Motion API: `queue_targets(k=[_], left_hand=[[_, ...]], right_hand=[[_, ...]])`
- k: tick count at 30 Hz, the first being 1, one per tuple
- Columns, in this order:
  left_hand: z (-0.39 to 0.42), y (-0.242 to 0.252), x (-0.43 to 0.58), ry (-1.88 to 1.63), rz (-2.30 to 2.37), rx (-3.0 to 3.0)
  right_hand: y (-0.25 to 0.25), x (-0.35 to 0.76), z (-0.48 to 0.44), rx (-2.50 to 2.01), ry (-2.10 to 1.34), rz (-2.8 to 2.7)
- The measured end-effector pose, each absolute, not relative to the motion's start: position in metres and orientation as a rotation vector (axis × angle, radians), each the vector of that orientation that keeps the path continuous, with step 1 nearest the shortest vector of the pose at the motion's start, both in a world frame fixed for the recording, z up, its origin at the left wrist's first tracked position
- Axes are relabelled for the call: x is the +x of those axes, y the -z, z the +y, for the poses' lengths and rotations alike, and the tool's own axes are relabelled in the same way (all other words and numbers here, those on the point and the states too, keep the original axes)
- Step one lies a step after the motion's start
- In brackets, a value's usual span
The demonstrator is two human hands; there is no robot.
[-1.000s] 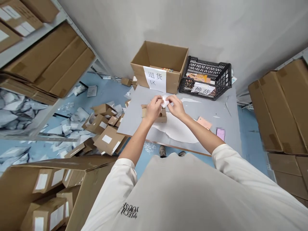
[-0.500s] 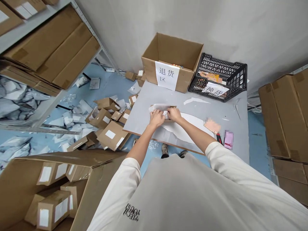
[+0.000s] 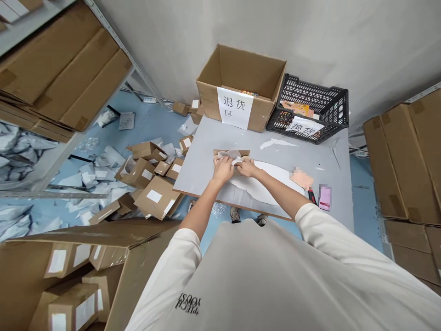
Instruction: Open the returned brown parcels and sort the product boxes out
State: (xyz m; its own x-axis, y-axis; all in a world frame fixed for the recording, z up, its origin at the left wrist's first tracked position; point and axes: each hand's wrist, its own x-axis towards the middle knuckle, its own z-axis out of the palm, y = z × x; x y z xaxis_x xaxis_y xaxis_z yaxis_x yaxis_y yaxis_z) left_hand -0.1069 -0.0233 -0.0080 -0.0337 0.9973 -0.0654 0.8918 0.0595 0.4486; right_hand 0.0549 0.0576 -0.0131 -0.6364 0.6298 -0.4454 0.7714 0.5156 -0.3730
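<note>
At the table's near side, a small brown cardboard box (image 3: 245, 152) stands open, with crumpled white, thin wrapping (image 3: 229, 154) in its opening. My left hand (image 3: 223, 169) is closed on the left part of this wrapping, fingers bent over it. My right hand (image 3: 248, 167) is closed at the right part, its fingertips pinching the wrapping near the box's edge. Whatever lies inside the wrapping is hidden. Under my right forearm spreads a large white sheet (image 3: 272, 177).
A big cardboard box (image 3: 206, 96) and a black crate (image 3: 310, 133), both with paper signs, stand at the grey table's (image 3: 196, 170) back. To the right lie a red and black cutter (image 3: 312, 196) and a pink item (image 3: 325, 197). Cartons (image 3: 160, 197) litter the floor left.
The flat translucent wrapping above the box has been folded down and crumpled, baring the box's far flap. My right hand has dropped lower and turned. The view has shifted slightly.
</note>
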Motion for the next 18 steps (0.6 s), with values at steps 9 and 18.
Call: queue_targets(k=[9,18], left_hand=[[-0.019,-0.015,-0.076,-0.544,1.89,1.99],[0.012,-0.014,0.033,-0.486,1.62,2.144]], right_hand=[[-0.002,0.111,0.06,1.327,1.155,2.716],[-0.002,0.257,0.062,1.804,1.066,2.527]])
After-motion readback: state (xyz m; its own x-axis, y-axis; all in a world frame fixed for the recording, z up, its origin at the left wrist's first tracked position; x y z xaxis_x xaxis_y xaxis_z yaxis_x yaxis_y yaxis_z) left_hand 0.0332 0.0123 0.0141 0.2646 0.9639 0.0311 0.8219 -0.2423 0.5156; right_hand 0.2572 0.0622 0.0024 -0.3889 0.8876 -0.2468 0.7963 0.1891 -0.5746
